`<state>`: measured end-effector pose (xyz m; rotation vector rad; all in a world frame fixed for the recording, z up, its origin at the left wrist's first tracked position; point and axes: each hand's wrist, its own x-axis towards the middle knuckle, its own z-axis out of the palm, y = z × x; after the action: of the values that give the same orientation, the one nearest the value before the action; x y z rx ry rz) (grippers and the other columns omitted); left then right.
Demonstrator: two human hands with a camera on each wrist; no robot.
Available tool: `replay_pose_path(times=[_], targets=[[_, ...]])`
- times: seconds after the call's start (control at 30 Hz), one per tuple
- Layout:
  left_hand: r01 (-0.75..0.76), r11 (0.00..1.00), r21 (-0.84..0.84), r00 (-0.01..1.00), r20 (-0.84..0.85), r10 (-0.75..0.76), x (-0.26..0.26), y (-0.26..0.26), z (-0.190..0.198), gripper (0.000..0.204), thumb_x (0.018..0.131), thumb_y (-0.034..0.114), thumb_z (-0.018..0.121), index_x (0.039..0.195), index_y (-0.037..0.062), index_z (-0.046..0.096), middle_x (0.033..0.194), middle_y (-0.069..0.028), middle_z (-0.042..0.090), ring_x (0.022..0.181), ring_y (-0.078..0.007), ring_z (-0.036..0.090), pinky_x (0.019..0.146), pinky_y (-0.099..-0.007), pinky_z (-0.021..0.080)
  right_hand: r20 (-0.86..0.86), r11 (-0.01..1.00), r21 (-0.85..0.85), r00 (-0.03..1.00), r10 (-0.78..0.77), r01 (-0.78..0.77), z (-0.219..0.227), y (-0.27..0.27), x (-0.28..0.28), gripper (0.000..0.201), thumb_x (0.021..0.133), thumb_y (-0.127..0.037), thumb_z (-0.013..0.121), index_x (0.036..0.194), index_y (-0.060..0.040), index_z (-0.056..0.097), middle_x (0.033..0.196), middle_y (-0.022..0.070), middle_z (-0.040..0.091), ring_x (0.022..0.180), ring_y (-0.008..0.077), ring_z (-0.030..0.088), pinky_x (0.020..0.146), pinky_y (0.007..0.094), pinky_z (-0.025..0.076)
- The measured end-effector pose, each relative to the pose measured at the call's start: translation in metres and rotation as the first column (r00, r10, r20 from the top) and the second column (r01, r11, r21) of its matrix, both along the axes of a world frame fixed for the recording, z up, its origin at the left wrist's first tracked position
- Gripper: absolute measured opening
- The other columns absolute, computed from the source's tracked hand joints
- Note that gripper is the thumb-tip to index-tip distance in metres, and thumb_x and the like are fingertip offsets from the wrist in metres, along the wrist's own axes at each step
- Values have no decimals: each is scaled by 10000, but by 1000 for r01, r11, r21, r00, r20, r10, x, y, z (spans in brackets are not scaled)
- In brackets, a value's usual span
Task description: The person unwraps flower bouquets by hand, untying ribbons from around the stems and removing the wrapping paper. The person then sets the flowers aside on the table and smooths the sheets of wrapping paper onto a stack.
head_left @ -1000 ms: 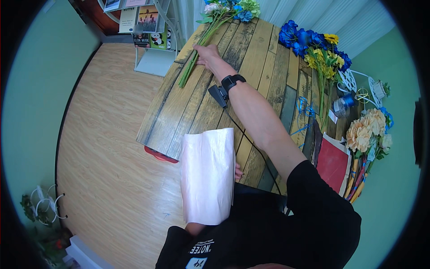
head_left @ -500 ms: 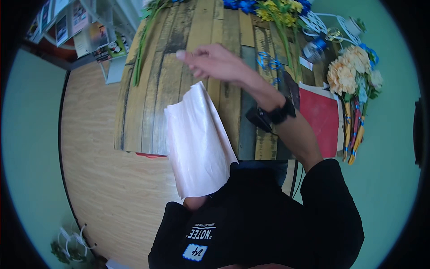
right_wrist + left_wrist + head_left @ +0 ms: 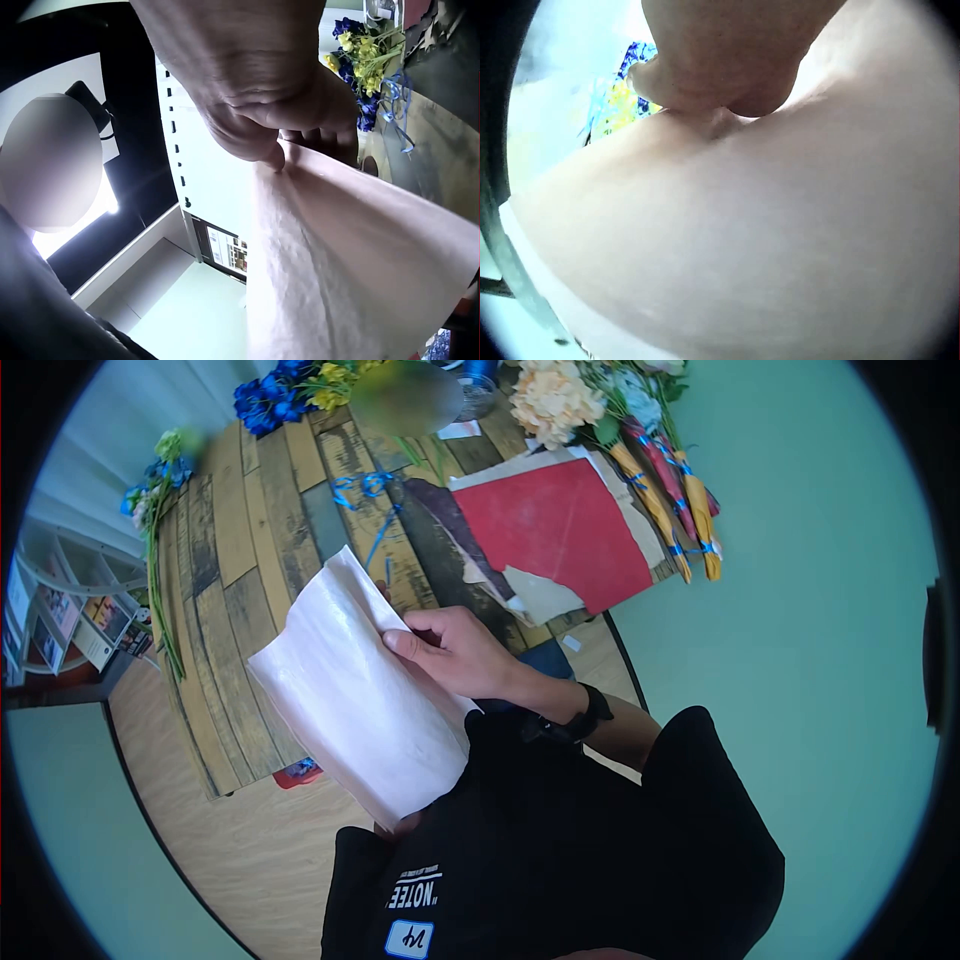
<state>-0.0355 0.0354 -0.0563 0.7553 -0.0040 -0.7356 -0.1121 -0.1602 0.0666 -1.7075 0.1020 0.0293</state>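
Observation:
A sheet of pale pink wrapping paper (image 3: 360,680), gently curved, slants in front of the person's body in the head view. My right hand (image 3: 462,652) pinches its right edge, thumb on the upper face. In the right wrist view, the paper (image 3: 375,225) hangs folded from the right hand (image 3: 285,97), two layers spreading apart below the thumb. The left hand is mostly covered by the paper in the head view. From the left wrist, the left hand (image 3: 720,60) shows close against the paper (image 3: 727,247), holding it; most of its fingers are hidden.
The wooden table (image 3: 235,650) bears green-stemmed flowers (image 3: 155,540) at left and blue flowers (image 3: 265,405) at back. Red sheets (image 3: 555,525), blue ribbon (image 3: 365,490) and wrapped-stem bouquets (image 3: 655,470) lie toward the right. A magazine rack (image 3: 85,595) stands beyond the left edge.
My right hand has let go of the flower stems at the far left and come back to the paper's right edge. The view has swung toward the right, and the paper has tilted.

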Motion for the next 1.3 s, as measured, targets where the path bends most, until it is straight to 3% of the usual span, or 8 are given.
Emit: replay_pose_path(times=[0.23, 0.6, 0.7, 0.87, 1.07, 1.17, 1.23, 1.3], targets=[[34, 997, 76, 999, -7, -34, -34, -44, 12, 671, 1021, 517, 524, 1481, 39, 425, 1417, -168, 541, 1247, -298, 579, 1040, -447, 507, 131, 928, -27, 922, -364, 371, -8, -61, -69, 408, 1017, -250, 626, 747, 21, 485, 601, 50, 328, 600, 94, 314, 518, 334, 320], [115, 991, -64, 992, -53, -118, -37, -120, 77, 709, 1040, 521, 473, 1523, 15, 353, 1440, -187, 522, 1266, -311, 570, 1071, -448, 480, 162, 825, -5, 814, -557, 565, 2, -202, -88, 294, 1023, -230, 616, 878, 22, 650, 665, -54, 485, 638, 32, 401, 552, 257, 356], [215, 865, 452, 938, 151, -312, -32, -151, 81, 567, 1032, 431, 564, 1358, -29, 504, 1227, -128, 654, 1029, -189, 675, 895, -335, 557, 140, 824, -63, 823, -551, 563, -9, -253, -78, 294, 1012, -237, 624, 895, 29, 673, 666, -67, 507, 624, 23, 409, 542, 259, 360], [55, 845, 532, 901, 338, -271, -23, -207, 68, 348, 977, 148, 641, 1245, -52, 542, 993, -111, 686, 799, -154, 690, 625, -302, 574, 94, 807, -305, 859, -502, 505, -44, -332, -52, 336, 986, -254, 646, 817, 35, 667, 632, -45, 518, 618, 27, 421, 537, 268, 373], [37, 774, 632, 881, 345, -324, -20, -216, 72, 351, 962, 73, 591, 1247, -106, 490, 938, -168, 677, 531, -194, 659, 440, -312, 562, 133, 589, -678, 862, -489, 439, -78, -368, -31, 360, 916, -307, 691, 795, 32, 684, 625, 169, 616, 561, 279, 569, 591, 417, 443], [-46, 597, 801, 743, 427, -516, -24, -208, 80, 388, 942, 76, 615, 1279, -74, 494, 966, -170, 668, 610, -258, 682, 505, -364, 568, 111, 533, -760, 883, -456, 371, -84, -368, -29, 368, 891, -350, 700, 838, 14, 714, 746, 241, 669, 687, 401, 643, 667, 479, 485], [-581, 435, 688, 326, 687, -649, -33, -206, 86, 407, 901, 88, 653, 1278, -23, 544, 1054, -159, 654, 863, -337, 682, 747, -441, 561, -14, 474, -840, 864, -504, 263, -64, -350, -27, 381, 885, -378, 702, 899, 2, 727, 847, 242, 700, 829, 398, 690, 747, 489, 526], [-643, 538, 545, 110, 761, -639, -38, -208, 93, 395, 889, 101, 673, 1261, 10, 576, 1088, -144, 641, 982, -346, 627, 847, -451, 504, -9, 446, -854, 850, -527, 268, -62, -343, -27, 377, 885, -378, 702, 935, -6, 730, 891, 237, 706, 872, 396, 693, 779, 493, 536]])
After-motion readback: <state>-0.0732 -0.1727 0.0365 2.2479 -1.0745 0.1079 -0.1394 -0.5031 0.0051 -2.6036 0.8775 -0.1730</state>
